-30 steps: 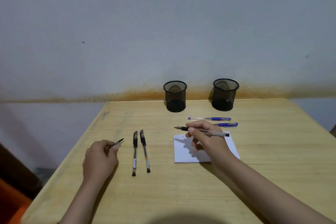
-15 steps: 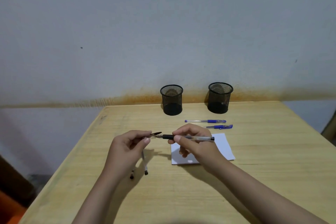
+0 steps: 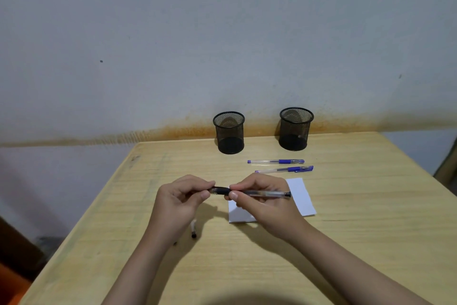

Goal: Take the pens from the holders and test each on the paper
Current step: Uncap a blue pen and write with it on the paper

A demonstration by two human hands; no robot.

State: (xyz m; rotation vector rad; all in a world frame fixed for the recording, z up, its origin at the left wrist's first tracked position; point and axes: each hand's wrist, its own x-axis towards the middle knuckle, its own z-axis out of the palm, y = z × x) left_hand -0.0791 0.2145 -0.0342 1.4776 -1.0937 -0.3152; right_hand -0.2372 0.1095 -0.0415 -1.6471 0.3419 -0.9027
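Observation:
Both hands meet above the wooden table point(image 3: 346, 243). My right hand point(image 3: 264, 203) grips a clear black-ink pen point(image 3: 267, 193) held level. At the pen's left end my left hand point(image 3: 178, 200) pinches its black cap point(image 3: 220, 190), which sits over the tip. Partly under my right hand lies the white paper point(image 3: 300, 198). Two blue pens point(image 3: 275, 161) point(image 3: 284, 169) lie side by side behind the paper. Two black pens lie under my left wrist, with only their lower ends point(image 3: 193, 230) showing. Two black mesh holders point(image 3: 229, 132) point(image 3: 295, 129) stand at the back edge.
A grey wall with a rust-coloured stain band runs right behind the holders. The table's left edge slants from the back left down to the near left, with dark floor and something orange point(image 3: 10, 285) beyond it.
My left hand came in from the left with the cap and met my right hand. The cap now sits over the tip of the pen, which was bare before.

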